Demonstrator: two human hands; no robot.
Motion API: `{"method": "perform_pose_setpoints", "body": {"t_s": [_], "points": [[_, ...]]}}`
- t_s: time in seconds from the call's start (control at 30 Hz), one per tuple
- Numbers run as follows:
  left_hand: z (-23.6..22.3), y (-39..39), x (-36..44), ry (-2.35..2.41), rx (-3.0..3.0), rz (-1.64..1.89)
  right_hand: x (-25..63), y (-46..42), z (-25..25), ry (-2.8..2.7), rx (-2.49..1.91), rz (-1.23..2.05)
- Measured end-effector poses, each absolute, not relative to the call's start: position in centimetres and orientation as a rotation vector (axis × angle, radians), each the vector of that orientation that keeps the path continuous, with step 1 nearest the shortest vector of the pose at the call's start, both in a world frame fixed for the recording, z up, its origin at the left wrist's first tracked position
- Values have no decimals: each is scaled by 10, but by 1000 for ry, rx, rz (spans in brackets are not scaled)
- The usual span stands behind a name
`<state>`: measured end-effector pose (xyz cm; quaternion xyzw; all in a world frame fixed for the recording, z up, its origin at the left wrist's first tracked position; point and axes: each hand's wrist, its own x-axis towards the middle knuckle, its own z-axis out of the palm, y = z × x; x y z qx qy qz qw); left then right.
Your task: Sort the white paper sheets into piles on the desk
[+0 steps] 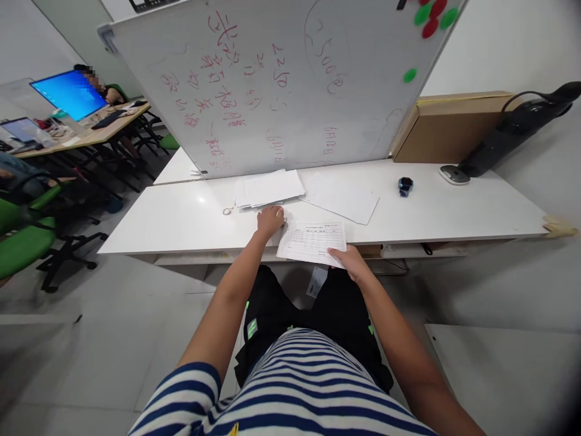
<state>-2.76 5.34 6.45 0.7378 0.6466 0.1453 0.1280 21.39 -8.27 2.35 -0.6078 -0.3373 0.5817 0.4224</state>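
Note:
A sheet of paper printed with a table form [311, 240] is held at its lower right corner by my right hand [348, 261], thumb on top, over the desk's front edge. My left hand [271, 220] rests beside the sheet's upper left corner, fingers curled and closed. What those fingers hold, if anything, is hidden. Just beyond my left hand lies a stack of white papers [269, 186], its edges uneven. To the right of the stack, a loose white sheet [345, 200] lies flat on the desk.
The white desk [181, 218] stands against a whiteboard [254, 85] with red writing. Right of the papers are a dark wristwatch [405, 186], a computer mouse [454, 175], a cardboard box [449, 130] and a black handheld device [508, 136]. Left: a small ring-like item [227, 211], green chairs [27, 242], another person.

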Motion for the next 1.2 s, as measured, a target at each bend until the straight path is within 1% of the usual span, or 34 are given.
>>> {"method": "perform_pose_setpoints", "body": {"t_s": [0.17,0.4,0.57,0.87,1.07,1.2], "points": [[61,54,-31,1832,2189,474,211,-71,19,-922,-1512,1470],[51,61,-36,1751,2275,495,211,-72,33,-932,-1573,1509],[48,61,-36,1746,2327,433,213,-75,37,-943,-1571,1509],[51,60,-36,1726,2327,398,218,-73,24,-971,-1600,1490],[49,55,-30,1794,2333,371,218,-76,25,-965,-1597,1497],[49,54,-28,1778,2357,292,219,-77,27,-965,-1648,1489]]}}
